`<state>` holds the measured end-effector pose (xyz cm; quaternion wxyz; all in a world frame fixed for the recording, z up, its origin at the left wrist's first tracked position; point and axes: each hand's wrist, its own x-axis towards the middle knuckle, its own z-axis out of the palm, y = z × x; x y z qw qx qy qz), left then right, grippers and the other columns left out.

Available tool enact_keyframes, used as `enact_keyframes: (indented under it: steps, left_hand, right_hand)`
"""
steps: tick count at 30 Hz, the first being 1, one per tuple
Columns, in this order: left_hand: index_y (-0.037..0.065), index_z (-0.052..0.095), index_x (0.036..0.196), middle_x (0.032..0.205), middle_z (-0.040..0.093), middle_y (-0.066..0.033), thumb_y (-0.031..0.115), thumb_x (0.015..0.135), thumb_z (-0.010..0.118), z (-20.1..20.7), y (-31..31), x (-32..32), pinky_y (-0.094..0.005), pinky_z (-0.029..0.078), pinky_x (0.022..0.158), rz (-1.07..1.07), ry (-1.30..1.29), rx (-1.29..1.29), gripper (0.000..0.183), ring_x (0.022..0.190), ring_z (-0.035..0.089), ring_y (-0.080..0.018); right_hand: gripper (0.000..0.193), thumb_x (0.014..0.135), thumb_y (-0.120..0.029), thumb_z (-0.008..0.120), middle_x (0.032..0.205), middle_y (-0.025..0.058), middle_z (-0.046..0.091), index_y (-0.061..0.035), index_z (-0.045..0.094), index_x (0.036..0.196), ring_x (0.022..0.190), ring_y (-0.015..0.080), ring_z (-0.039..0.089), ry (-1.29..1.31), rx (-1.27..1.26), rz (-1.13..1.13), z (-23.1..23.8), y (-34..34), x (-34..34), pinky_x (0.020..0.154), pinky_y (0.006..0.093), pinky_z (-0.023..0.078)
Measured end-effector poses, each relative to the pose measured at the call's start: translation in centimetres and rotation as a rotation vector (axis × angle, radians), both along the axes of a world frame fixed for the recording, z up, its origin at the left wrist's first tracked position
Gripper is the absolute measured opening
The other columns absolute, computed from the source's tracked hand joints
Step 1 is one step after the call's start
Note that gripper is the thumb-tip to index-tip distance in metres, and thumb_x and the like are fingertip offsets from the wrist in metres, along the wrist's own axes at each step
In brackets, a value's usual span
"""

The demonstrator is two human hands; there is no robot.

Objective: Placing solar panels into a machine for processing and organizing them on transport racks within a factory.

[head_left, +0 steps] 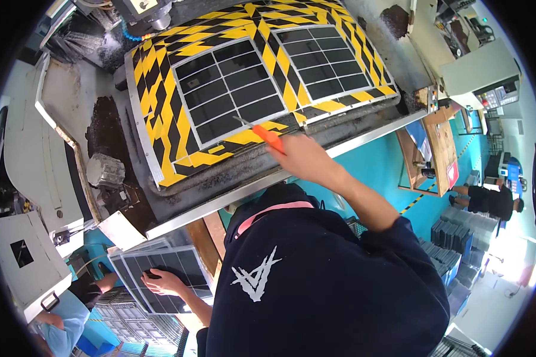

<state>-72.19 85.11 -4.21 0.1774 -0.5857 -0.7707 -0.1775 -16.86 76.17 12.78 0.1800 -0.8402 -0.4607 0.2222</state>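
My right hand [301,156] is closed round an orange-handled tool [269,138] with a thin metal tip; its exact kind is too small to make out. The tip is over the lower edge of the left dark panel [229,89], which is split into rectangles by pale lines. A second such panel [321,59] lies to its right. Black-and-yellow striped tape [164,134] surrounds both on the machine bed. Down at the left, my left hand [165,284] curls over a black rounded object [152,274] on another dark gridded panel [187,265].
A machine head [146,18] hangs over the bed's far left. The bed's metal front edge [220,199] runs before me. At the right are a wooden stand [441,152], stacked panels [449,238] and a distant person [494,202]. Another person [71,318] is at lower left.
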Motion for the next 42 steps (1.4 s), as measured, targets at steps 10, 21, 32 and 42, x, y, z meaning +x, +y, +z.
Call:
enact_keyframes:
  steps: [10,21,32,42]
  left_hand:
    - [0.007,0.062,0.124,0.131,0.062,-0.0132,0.033,0.1,0.058,0.3,-0.2,0.2,-0.0492,0.046,0.103,-0.012,-0.007,0.012,0.036,0.121,0.058,-0.034]
    - [0.007,0.062,0.127,0.134,0.059,-0.0137,0.035,0.101,0.054,0.8,-0.5,0.6,-0.0489,0.043,0.106,0.021,-0.054,-0.015,0.039,0.124,0.055,-0.0348]
    - [0.009,0.06,0.129,0.136,0.058,-0.0124,0.037,0.101,0.054,0.7,-0.9,0.7,-0.0498,0.042,0.107,0.043,-0.038,-0.016,0.04,0.126,0.054,-0.0342]
    - [0.007,0.06,0.129,0.137,0.057,-0.0137,0.036,0.102,0.054,0.8,-0.7,0.7,-0.049,0.041,0.107,0.027,-0.034,-0.024,0.04,0.126,0.054,-0.0342]
  right_hand:
    - [0.053,0.097,-0.049,0.057,0.081,0.0252,0.069,0.0031,0.068,0.089,0.08,0.0425,0.069,-0.03,-0.111,-0.017,-0.4,4.1,1.0,0.074,0.0501,0.054]
    - [0.053,0.095,-0.049,0.061,0.062,0.0117,0.065,0.0039,0.066,0.089,0.053,0.0238,0.068,0.266,-0.181,-0.071,0.3,9.3,-0.6,0.053,0.0368,0.056]
    - [0.051,0.096,-0.047,0.059,0.082,0.0216,0.071,0.0031,0.069,0.095,0.078,0.0386,0.071,-0.033,-0.096,0.026,-0.6,10.3,0.0,0.071,0.0479,0.055]
    - [0.038,0.092,-0.036,0.062,0.086,0.024,0.071,0.0008,0.071,0.092,0.083,0.0413,0.07,-0.192,-0.004,0.088,-1.9,13.7,1.4,0.078,0.05,0.056]
